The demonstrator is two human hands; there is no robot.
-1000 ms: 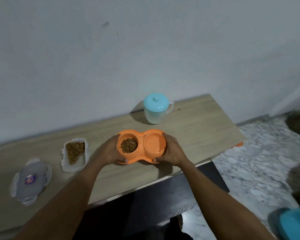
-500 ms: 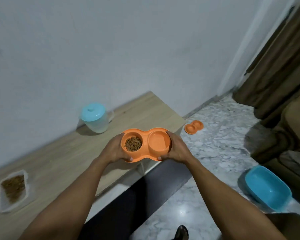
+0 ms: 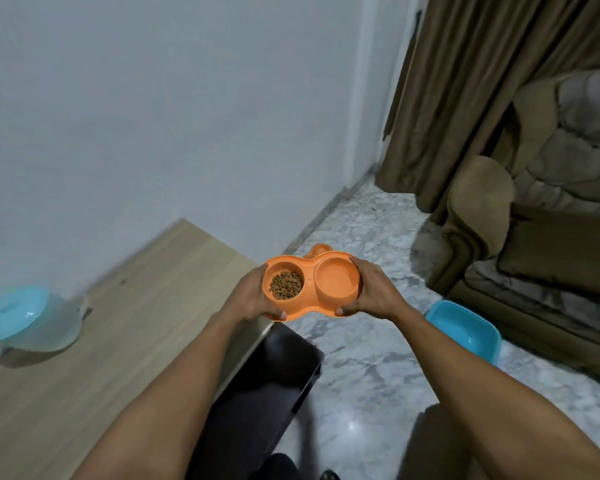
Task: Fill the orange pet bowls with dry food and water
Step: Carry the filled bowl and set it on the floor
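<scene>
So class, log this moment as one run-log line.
left hand: holds double bowl | right hand: same | kibble: left cup | location: above floor

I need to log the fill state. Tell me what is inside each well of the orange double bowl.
The orange double bowl has brown dry food in its left well. The right well shows only orange; water cannot be confirmed. The left hand and right hand cover its ends.

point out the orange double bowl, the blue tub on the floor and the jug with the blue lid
orange double bowl [image 3: 336, 284]: head view, inside of its right well
blue tub [image 3: 463, 329]: head view, its inner floor
jug [image 3: 13, 311]: head view, its blue lid, blurred
</scene>
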